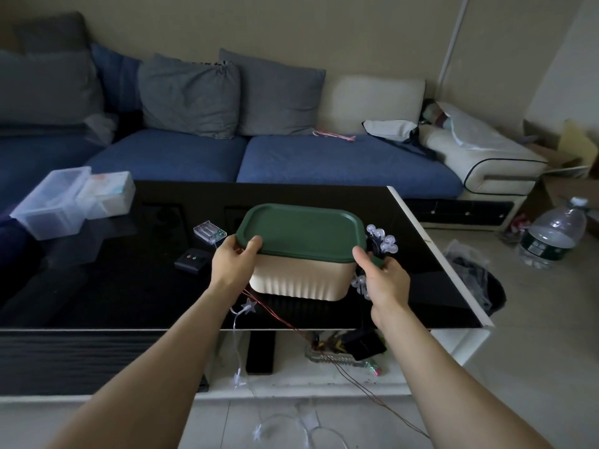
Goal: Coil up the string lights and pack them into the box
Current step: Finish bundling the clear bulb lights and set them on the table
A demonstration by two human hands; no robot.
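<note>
Box (299,280) between left hand (231,265), right hand (385,280)

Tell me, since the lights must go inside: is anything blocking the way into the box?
Yes. The green lid covers the cream box; both the left hand and the right hand grip its edges. The bulb string lights sit outside, at its right.

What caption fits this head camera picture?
Both hands, left hand and right hand, grip the green lid on the cream box.

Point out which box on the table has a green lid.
The cream ribbed box under both hands, near the table's front edge. Its lid is dark green; the two boxes at the far left are clear plastic.
</note>
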